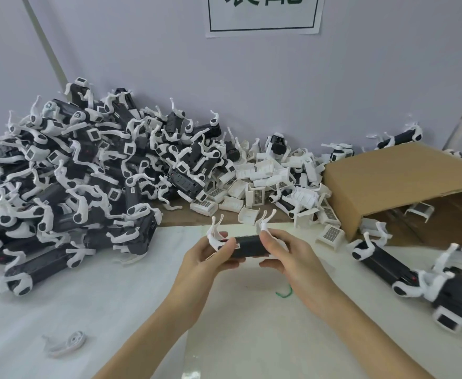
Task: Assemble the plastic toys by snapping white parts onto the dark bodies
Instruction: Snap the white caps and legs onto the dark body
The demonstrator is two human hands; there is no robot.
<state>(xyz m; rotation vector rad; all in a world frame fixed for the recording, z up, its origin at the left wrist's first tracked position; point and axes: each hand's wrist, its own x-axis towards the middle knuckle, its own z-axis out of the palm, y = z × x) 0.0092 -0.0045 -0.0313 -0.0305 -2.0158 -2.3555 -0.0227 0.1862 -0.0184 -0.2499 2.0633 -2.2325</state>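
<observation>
While raised above the table (131,302), both hands, left hand (210,255) and right hand (281,253), fingers curled around one dark body (247,246).

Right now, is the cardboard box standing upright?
No, the cardboard box lies tipped on its side, its opening facing the table.

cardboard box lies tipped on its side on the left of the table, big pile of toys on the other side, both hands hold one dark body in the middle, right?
Not quite: the head view shows the cardboard box tipped on its side on the right, and the big pile of toys on the left. The rest holds: the left hand and right hand both hold one dark body in the middle.
</observation>
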